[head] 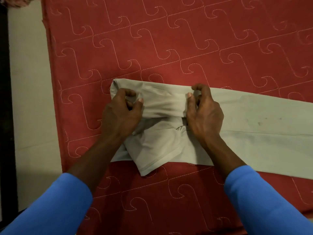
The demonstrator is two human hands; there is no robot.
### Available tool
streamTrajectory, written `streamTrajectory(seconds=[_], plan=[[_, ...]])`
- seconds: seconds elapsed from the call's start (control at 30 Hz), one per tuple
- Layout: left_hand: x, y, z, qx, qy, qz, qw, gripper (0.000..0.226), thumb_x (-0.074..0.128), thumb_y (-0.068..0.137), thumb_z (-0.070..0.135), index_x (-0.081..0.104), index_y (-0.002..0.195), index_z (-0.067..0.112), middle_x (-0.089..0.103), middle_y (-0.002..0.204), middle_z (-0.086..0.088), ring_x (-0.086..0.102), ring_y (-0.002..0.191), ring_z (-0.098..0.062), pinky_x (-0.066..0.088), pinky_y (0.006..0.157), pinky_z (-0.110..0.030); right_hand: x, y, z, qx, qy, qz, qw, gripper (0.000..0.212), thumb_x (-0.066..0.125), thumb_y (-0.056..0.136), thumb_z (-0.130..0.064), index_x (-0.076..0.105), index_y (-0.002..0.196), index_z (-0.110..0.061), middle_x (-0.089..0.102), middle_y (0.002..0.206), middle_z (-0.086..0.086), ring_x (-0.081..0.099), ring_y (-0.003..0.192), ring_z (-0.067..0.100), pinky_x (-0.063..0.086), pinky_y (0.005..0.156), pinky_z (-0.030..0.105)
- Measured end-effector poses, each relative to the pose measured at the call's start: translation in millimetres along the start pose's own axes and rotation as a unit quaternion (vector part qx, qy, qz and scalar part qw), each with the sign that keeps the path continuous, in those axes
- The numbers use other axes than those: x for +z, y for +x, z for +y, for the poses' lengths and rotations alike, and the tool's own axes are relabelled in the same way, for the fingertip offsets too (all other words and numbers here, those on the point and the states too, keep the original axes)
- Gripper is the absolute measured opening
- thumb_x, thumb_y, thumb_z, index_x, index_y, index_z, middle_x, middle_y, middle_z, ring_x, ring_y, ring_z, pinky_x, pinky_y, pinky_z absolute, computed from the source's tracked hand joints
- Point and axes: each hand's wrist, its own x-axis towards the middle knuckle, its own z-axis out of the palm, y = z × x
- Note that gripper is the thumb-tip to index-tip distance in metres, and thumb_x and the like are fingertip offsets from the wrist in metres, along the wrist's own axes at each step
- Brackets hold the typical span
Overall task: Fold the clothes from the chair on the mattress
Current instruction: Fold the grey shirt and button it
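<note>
Garment [245, 119], 1 grey piece on 1 red mattress [186, 48], left hand [122, 112] and right hand [203, 114] both pinching its rolled end

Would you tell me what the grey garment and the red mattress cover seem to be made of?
The grey garment looks like thin, matte woven cloth, perhaps cotton blend: it creases softly. The red mattress cover looks like matte quilted fabric: stitched lines dimple it.
</note>
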Motion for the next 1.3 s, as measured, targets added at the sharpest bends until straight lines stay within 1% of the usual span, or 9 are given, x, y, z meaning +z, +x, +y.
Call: streamTrajectory(seconds=[0.1, 0.33, 0.53, 0.63, 0.87, 0.97, 1.1, 1.2, 1.3], plan=[[5.8, 3.2, 3.1, 0.042, -0.014, 0.029, 0.999, 0.026, 0.062, 0.101, 0.032, 0.06, 0.126, 0.026, 0.061, 0.081, 0.018, 0.059, 0.071, 0.005, 0.041, 0.06, -0.015, 0.4, 2.1, -0.5, 0.001, 0.059, 0.029, 0.998, 0.025, 0.049, 0.107, -0.039, 0.055, 0.13, -0.032, 0.057, 0.071, -0.014, 0.056, 0.065, 0.004, 0.041, 0.061, 0.028], [-4.6, -14.6, -9.1, 0.156, 0.002, 0.1, 0.983, 0.022, 0.059, 0.101, 0.036, 0.062, 0.112, 0.018, 0.06, 0.093, 0.004, 0.059, 0.081, -0.015, 0.053, 0.076, -0.053, -6.4, -6.0, 0.1, -0.085, 0.01, 0.066, 0.994, 0.03, 0.049, 0.106, -0.039, 0.059, 0.127, -0.02, 0.054, 0.111, 0.0, 0.056, 0.095, 0.016, 0.051, 0.08, 0.042], [-42.7, -54.3, -48.1, 0.205, 0.107, -0.071, 0.97, 0.031, 0.057, 0.091, 0.053, 0.07, 0.105, 0.027, 0.054, 0.093, 0.019, 0.051, 0.089, -0.01, 0.045, 0.08, -0.046, -29.6, -40.0, 18.2, -0.253, -0.062, -0.123, 0.958, 0.042, 0.049, 0.101, -0.054, 0.071, 0.11, -0.02, 0.055, 0.106, -0.004, 0.057, 0.07, 0.01, 0.046, 0.058, 0.026], [-54.0, -54.7, -61.8, 0.197, 0.127, -0.124, 0.964, 0.028, 0.059, 0.087, 0.058, 0.067, 0.094, 0.033, 0.055, 0.088, 0.019, 0.051, 0.085, -0.008, 0.046, 0.074, -0.042, -29.0, -45.4, 27.0, -0.289, -0.107, -0.116, 0.944, 0.031, 0.058, 0.099, -0.047, 0.073, 0.099, -0.02, 0.059, 0.101, -0.002, 0.055, 0.073, 0.015, 0.046, 0.063, 0.033], [-50.8, -25.0, -57.1, 0.08, -0.061, -0.109, 0.989, 0.02, 0.062, 0.091, 0.045, 0.069, 0.098, 0.028, 0.071, 0.087, 0.006, 0.069, 0.082, -0.018, 0.058, 0.072, -0.051, -23.8, -34.2, 3.8, -0.128, 0.042, -0.074, 0.988, 0.028, 0.051, 0.105, -0.04, 0.062, 0.086, -0.022, 0.064, 0.078, -0.009, 0.053, 0.085, 0.017, 0.042, 0.081, 0.041], [-38.3, -14.6, -58.1, 0.022, -0.034, -0.068, 0.997, 0.014, 0.063, 0.098, 0.041, 0.07, 0.102, 0.029, 0.07, 0.087, 0.008, 0.067, 0.079, -0.015, 0.057, 0.071, -0.048, -13.5, -31.0, -2.7, -0.109, 0.009, -0.061, 0.992, 0.028, 0.048, 0.106, -0.04, 0.06, 0.09, -0.022, 0.063, 0.08, -0.008, 0.053, 0.086, 0.018, 0.041, 0.084, 0.041], [-28.4, -30.7, -48.1, 0.019, 0.064, 0.005, 0.998, 0.043, 0.042, 0.106, 0.057, 0.065, 0.104, 0.021, 0.066, 0.082, 0.009, 0.062, 0.072, -0.01, 0.04, 0.059, -0.029, -6.4, -46.2, -6.4, -0.186, -0.077, 0.025, 0.979, 0.022, 0.05, 0.104, -0.034, 0.064, 0.111, -0.019, 0.06, 0.108, 0.003, 0.052, 0.101, 0.025, 0.039, 0.085, 0.043], [-21.5, -52.7, -51.1, 0.052, 0.127, 0.034, 0.99, 0.043, 0.037, 0.107, 0.057, 0.061, 0.105, 0.021, 0.065, 0.076, 0.006, 0.06, 0.062, -0.015, 0.043, 0.058, -0.033, 3.8, -61.4, -1.5, -0.221, -0.107, 0.002, 0.969, 0.041, 0.047, 0.104, -0.041, 0.058, 0.136, -0.018, 0.054, 0.14, 0.007, 0.047, 0.134, 0.027, 0.035, 0.101, 0.045], [-20.7, -53.9, -65.3, 0.081, 0.136, 0.045, 0.986, 0.045, 0.037, 0.106, 0.058, 0.059, 0.099, 0.019, 0.063, 0.068, 0.0, 0.059, 0.054, -0.02, 0.046, 0.052, -0.036, 16.5, -67.6, 10.1, -0.199, -0.187, -0.056, 0.96, 0.066, 0.031, 0.105, -0.057, 0.034, 0.16, -0.02, 0.028, 0.168, 0.009, 0.018, 0.158, 0.028, 0.024, 0.118, 0.048]])
